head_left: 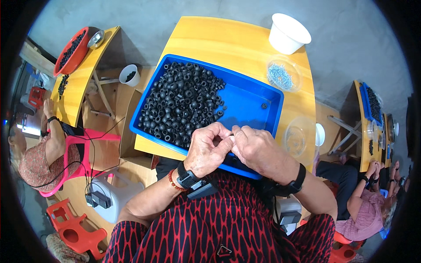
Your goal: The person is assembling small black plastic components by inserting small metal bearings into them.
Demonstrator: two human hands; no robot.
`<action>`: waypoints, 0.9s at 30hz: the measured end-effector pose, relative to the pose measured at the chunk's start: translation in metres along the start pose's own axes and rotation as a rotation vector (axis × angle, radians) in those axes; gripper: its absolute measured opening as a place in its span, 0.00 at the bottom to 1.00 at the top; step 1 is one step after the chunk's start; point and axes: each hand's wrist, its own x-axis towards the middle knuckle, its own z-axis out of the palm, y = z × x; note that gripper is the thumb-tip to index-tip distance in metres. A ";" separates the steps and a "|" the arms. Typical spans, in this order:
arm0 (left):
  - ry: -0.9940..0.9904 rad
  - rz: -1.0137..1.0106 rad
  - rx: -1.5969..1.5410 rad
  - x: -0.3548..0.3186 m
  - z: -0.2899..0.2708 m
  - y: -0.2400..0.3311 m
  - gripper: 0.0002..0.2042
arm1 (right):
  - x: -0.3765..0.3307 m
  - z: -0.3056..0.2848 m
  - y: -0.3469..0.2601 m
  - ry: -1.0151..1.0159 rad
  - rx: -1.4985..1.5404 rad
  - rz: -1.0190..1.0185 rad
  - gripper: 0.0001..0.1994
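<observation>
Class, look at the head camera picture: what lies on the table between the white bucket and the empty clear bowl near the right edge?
In the head view, a clear bowl of small silvery screws sits between the white bucket and the empty clear bowl, on the yellow table.

Small assembly workshop, concrete floor, workers at wooden tables, trays of black parts

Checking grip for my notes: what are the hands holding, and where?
Both hands pinch one small piece between their fingertips; its kind cannot be told.
</observation>
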 end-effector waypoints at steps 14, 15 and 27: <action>0.553 0.460 -0.198 -0.024 -0.054 0.025 0.03 | 0.002 0.009 0.055 0.123 0.231 0.174 0.08; 0.661 0.523 -0.147 -0.026 -0.072 0.022 0.03 | -0.001 0.009 0.055 0.087 0.179 0.153 0.07; 1.048 -0.046 -0.325 -0.079 -0.224 -0.108 0.07 | -0.001 0.021 0.044 -0.196 0.224 0.115 0.05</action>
